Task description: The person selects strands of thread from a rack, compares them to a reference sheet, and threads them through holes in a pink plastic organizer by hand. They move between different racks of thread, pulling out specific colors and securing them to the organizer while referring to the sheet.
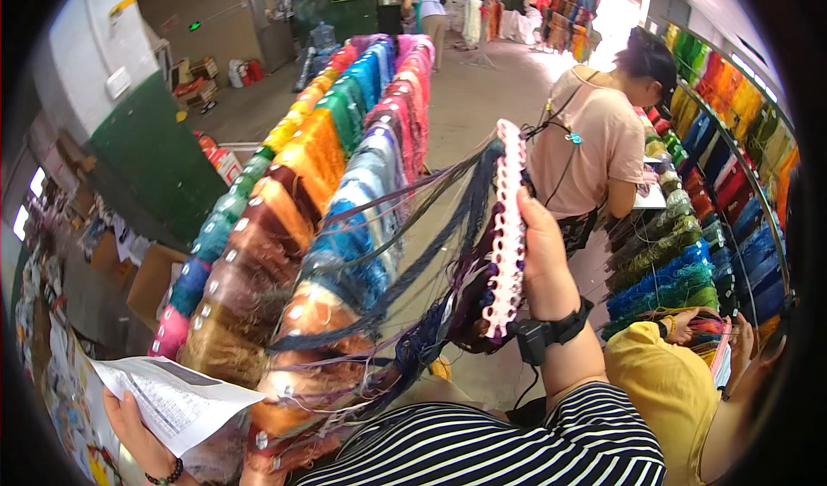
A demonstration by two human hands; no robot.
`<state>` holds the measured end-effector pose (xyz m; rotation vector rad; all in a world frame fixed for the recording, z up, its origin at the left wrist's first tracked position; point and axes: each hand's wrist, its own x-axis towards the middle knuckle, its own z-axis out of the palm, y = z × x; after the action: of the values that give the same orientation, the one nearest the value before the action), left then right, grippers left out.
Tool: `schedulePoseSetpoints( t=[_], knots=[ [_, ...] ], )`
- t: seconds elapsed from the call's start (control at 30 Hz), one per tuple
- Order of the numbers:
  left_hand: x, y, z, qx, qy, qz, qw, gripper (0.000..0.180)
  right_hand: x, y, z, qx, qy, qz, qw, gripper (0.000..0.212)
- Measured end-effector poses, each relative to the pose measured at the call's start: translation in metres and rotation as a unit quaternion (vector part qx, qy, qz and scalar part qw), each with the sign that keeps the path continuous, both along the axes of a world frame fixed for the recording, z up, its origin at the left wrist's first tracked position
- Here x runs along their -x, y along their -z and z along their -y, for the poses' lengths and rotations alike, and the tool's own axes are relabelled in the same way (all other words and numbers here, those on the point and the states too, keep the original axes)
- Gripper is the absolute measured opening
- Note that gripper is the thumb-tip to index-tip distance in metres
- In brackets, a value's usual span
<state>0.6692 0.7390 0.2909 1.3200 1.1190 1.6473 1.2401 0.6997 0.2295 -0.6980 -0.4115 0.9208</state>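
My right hand point(544, 243) is raised near the middle, its fingers closed round a long pale pink strip with holes along both edges point(508, 228). Dark blue, purple and grey threads point(431, 292) hang from the strip and trail left across the skeins. At lower left, my left hand point(131, 427) grips a printed white sheet of paper point(177, 400) by its edge; some of its fingers are hidden behind the paper. Between my hands run rows of coloured thread skeins point(297, 202) on racks, with copper-orange ones point(319, 318) closest to me.
A person in a pink top point(577, 133) stands ahead right beside another skein rack point(663, 266). Close on my right, a person in yellow point(659, 383) handles threads. More skeins hang along the right wall. A green-and-white pillar point(146, 142) and a cardboard box point(155, 284) are left.
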Motion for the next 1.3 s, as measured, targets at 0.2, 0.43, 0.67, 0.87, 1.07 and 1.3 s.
schedulePoseSetpoints(
  t=[0.2, 0.43, 0.67, 0.87, 1.07, 1.3],
  knots=[
    [-0.143, 0.01, -0.097, -0.014, 0.093, -0.031, 0.995, 0.028, -0.084, 0.108, -0.059, 0.183, -0.097, -0.016, 0.978, 0.026],
    [-0.332, 0.01, -0.203, 0.009, 0.265, -0.021, 0.964, 0.032, -0.157, 0.152, -0.093, 0.226, -0.098, 0.012, 0.969, 0.026],
    [-0.475, 0.033, -0.306, 0.05, 0.351, 0.008, 0.935, 0.027, -0.242, 0.121, -0.131, 0.193, -0.042, -0.018, 0.98, 0.025],
    [-0.555, 0.049, -0.402, 0.033, 0.39, 0.04, 0.919, 0.028, -0.3, 0.131, -0.183, 0.228, 0.008, 0.003, 0.974, 0.023],
    [-0.639, 0.065, -0.483, 0.023, 0.461, -0.005, 0.887, 0.024, -0.329, 0.15, -0.185, 0.283, 0.069, 0.019, 0.956, 0.023],
    [-0.733, 0.138, -0.627, -0.122, 0.425, -0.26, 0.858, 0.037, -0.354, 0.186, -0.167, 0.353, 0.116, 0.223, 0.901, 0.031]
  ],
)
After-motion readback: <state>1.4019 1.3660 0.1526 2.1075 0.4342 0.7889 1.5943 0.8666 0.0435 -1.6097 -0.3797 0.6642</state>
